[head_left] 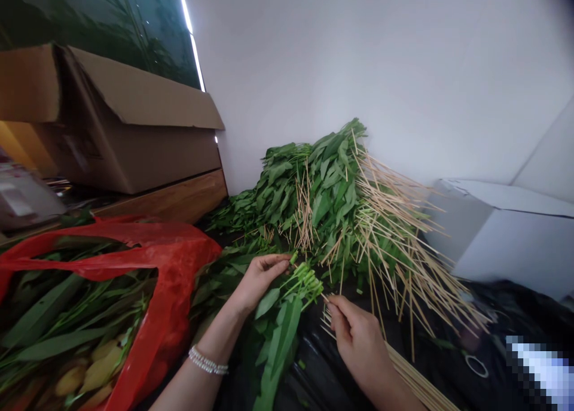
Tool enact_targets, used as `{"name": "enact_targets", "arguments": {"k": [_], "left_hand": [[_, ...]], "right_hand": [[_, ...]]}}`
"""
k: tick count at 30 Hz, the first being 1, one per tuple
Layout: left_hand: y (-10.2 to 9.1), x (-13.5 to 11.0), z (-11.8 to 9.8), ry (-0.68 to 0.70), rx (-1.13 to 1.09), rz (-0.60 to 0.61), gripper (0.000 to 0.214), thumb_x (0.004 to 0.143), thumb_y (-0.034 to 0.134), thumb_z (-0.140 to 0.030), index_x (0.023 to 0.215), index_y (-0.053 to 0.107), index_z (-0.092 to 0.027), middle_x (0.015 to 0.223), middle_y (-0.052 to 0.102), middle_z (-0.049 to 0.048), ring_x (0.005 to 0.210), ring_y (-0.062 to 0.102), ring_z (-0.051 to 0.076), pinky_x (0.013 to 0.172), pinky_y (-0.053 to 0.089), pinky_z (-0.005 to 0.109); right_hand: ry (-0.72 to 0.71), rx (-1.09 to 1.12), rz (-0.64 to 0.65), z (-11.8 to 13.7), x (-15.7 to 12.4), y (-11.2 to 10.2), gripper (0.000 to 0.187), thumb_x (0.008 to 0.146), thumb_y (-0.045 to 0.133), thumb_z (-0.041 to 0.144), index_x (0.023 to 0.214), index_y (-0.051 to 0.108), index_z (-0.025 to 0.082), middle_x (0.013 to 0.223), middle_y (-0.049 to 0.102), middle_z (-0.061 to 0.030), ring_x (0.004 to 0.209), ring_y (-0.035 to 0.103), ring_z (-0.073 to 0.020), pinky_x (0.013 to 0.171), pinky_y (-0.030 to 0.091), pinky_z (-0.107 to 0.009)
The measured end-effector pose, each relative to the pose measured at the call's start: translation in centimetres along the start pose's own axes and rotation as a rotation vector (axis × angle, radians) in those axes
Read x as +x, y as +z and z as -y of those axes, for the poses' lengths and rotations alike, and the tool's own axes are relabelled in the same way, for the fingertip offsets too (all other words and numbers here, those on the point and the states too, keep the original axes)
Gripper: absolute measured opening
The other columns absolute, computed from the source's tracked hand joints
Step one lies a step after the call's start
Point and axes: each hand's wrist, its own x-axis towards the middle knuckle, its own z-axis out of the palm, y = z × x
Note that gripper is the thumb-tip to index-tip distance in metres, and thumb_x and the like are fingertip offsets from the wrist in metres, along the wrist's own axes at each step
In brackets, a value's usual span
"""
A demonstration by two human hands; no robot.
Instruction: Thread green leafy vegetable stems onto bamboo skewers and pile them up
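Between the thumb and fingers of my left hand (264, 276) is a short green leaf stem (294, 257). My right hand (356, 333) is closed around a thin bamboo skewer (326, 298). Several leafy green stems (307, 282) are lined up side by side at the skewer's tip, their long leaves (282, 345) hanging down between my hands. Under my right hand and wrist lies a bundle of bare skewers (417, 378). Beyond my hands, skewered leafy greens (332, 177) are heaped against the wall, with many skewer ends (403, 219) sticking out to the right.
An open red plastic bag (174, 267) with long leaves and some yellowish round produce is at the left. Behind it, a cardboard box (156, 151) rests on a wooden surface (179, 192). A white box (502, 231) stands at right. Black plastic sheeting (318, 363) covers the work area.
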Motion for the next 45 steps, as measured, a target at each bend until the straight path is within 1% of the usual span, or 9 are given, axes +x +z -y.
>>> {"name": "enact_targets", "arguments": {"k": [4,12,20,25,30,33,36,42,45], "left_hand": [[0.10,-0.13,-0.13,-0.016,0.008,0.004,0.031,0.068,0.081,-0.036,0.091,0.077,-0.016,0.081,0.075,0.0063,0.068,0.065,0.014,0.067,0.050,0.022],[0.20,-0.27,-0.50,-0.030,0.016,-0.004,0.031,0.065,0.082,-0.034,0.090,0.077,-0.017,0.083,0.076,0.0046,0.071,0.065,0.012,0.070,0.049,0.018],[0.11,-0.17,-0.48,-0.020,0.032,-0.009,0.031,0.063,0.084,-0.032,0.089,0.077,-0.016,0.085,0.077,0.0054,0.073,0.066,0.013,0.074,0.050,0.022],[-0.05,0.03,-0.43,-0.003,0.084,-0.029,0.032,0.060,0.085,-0.033,0.087,0.078,-0.016,0.085,0.077,0.0062,0.075,0.066,0.015,0.076,0.050,0.024],[-0.12,0.10,-0.47,0.000,0.122,-0.029,0.033,0.059,0.085,-0.034,0.085,0.078,-0.015,0.082,0.076,0.0063,0.072,0.066,0.015,0.074,0.050,0.025],[0.02,0.06,-0.41,-0.025,0.111,0.010,0.034,0.058,0.086,-0.034,0.084,0.078,-0.014,0.079,0.076,0.0056,0.068,0.065,0.014,0.072,0.050,0.025],[0.15,0.02,-0.23,-0.055,0.091,0.049,0.035,0.057,0.086,-0.034,0.085,0.077,-0.014,0.078,0.076,0.0052,0.068,0.065,0.014,0.072,0.050,0.024],[-0.12,0.15,0.18,-0.006,0.079,-0.001,0.034,0.063,0.082,-0.042,0.083,0.077,-0.015,0.079,0.074,0.0042,0.069,0.062,0.012,0.069,0.047,0.022],[-0.23,0.21,0.23,-0.012,0.069,0.005,0.033,0.058,0.086,-0.039,0.080,0.076,-0.015,0.074,0.073,0.0018,0.065,0.059,0.010,0.067,0.045,0.021]], "right_hand": [[0.001,0.016,0.000,-0.04,-0.05,0.05,0.023,0.096,0.041,0.023,0.094,0.063,0.021,0.070,0.065,0.0006,0.062,0.064,-0.0145,0.060,0.044,-0.023],[0.022,0.011,0.023,-0.04,-0.09,-0.03,0.024,0.096,0.040,0.025,0.093,0.063,0.022,0.068,0.064,0.0014,0.061,0.063,-0.0145,0.060,0.044,-0.023],[0.030,-0.001,0.018,-0.07,-0.12,-0.02,0.025,0.096,0.039,0.026,0.093,0.064,0.021,0.071,0.066,0.0001,0.063,0.064,-0.0156,0.060,0.044,-0.024],[0.020,-0.005,0.027,-0.04,-0.03,-0.03,0.026,0.095,0.039,0.024,0.093,0.065,0.021,0.069,0.065,0.0005,0.061,0.063,-0.0153,0.059,0.044,-0.024],[0.013,-0.029,0.029,-0.13,-0.10,0.03,0.026,0.094,0.039,0.022,0.093,0.066,0.021,0.069,0.066,0.0002,0.062,0.064,-0.0157,0.059,0.044,-0.024],[0.006,-0.019,0.033,-0.32,-0.14,0.09,0.026,0.094,0.039,0.021,0.094,0.066,0.022,0.074,0.068,-0.0006,0.064,0.066,-0.0155,0.061,0.046,-0.023],[-0.004,-0.013,0.028,-0.38,-0.09,0.08,0.027,0.093,0.039,0.020,0.093,0.066,0.022,0.073,0.068,-0.0003,0.063,0.066,-0.0152,0.060,0.046,-0.022],[-0.002,-0.005,0.043,-0.03,-0.03,-0.01,0.026,0.094,0.039,0.021,0.092,0.065,0.022,0.068,0.065,0.0010,0.061,0.064,-0.0150,0.058,0.045,-0.023],[-0.005,0.006,0.051,-0.12,-0.12,0.08,0.026,0.094,0.040,0.020,0.092,0.065,0.022,0.071,0.066,0.0006,0.063,0.065,-0.0152,0.060,0.046,-0.023]]}}
